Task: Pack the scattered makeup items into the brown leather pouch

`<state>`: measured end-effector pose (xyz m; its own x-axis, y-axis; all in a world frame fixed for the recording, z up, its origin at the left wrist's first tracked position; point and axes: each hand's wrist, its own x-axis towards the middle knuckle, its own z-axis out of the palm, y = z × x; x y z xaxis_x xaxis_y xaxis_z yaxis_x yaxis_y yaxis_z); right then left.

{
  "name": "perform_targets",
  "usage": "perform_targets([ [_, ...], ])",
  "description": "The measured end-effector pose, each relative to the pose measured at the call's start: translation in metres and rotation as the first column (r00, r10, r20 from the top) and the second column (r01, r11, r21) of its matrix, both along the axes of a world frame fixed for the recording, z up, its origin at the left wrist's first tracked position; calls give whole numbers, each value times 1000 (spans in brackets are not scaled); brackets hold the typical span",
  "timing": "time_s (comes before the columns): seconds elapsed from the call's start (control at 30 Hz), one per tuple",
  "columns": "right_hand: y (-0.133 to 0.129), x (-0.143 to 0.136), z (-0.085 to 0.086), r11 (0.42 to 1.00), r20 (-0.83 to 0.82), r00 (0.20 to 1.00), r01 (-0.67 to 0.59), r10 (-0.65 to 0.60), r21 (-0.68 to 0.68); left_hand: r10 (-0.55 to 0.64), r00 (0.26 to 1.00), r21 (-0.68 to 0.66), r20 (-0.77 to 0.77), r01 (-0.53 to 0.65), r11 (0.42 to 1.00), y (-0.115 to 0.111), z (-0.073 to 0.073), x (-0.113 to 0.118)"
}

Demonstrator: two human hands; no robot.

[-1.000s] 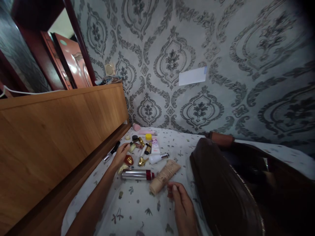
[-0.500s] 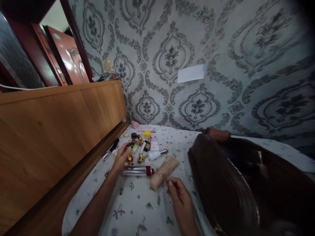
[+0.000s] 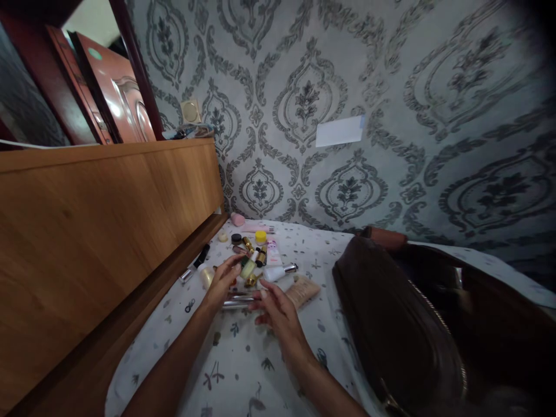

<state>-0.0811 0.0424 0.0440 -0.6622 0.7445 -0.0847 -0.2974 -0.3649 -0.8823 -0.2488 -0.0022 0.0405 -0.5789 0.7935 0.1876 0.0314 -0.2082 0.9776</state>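
From here I see 2 bare forearms reaching forward from below, converging. The left hand is palm-down, fingers stretched ahead and slightly bent; the right hand angles inward beside it, its fingers spread and loosely curled, wrist low.

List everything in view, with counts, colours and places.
wallpaper: one, grey, back
paper: one, white, on wallpaper
plate: one, gold, upper left
door: one, reddish, upper left
wooden panel: one, brown, left
bundle: count unclear, mixed, atop panel
bag: one, dark brown, right
sheet: one, white, centre
cylinder: one, silver, on sheet
tube: one, beige, beside cylinder
bottle: one, white, beyond cylinder
jar: one, yellow lid, toward wallpaper
smaller items: several, count unclear, mixed colours, on sheet
left hand: one, bare, over smaller items
right hand: one, bare, over cylinder
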Motion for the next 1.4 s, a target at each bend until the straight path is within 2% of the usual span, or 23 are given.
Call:
perform_targets([
  [0.1, 0, -2, -9, 999, -44, 999, 17, -15, 29, -109, 990, 19, -91, 112, 994, -3, 6, 5],
  [0.23, 2, 0, -16, 1000, -55, 998, -15, 17, 28, -194, 975, 17, -110, 197, 980, -6, 13, 11],
  [0.63, 6, -2, -11, 996, -112, 993, -50, 42, -75, -393, 912, -62, -116, 389, 919, -10, 16, 14],
  [0.93, 10, -3, -11, 991, -185, 983, -22, -3, -134, -406, 892, -70, -198, 401, 914, -11, 20, 15],
  [1.17, 11, -5, -13, 996, -171, 983, 75, -65, 57, -364, 901, -26, -235, 368, 929, -11, 20, 15],
  [1.4, 7, -3, -9, 978, -109, 986, 144, -128, 150, -330, 907, -28, -261, 335, 942, -9, 19, 14],
])
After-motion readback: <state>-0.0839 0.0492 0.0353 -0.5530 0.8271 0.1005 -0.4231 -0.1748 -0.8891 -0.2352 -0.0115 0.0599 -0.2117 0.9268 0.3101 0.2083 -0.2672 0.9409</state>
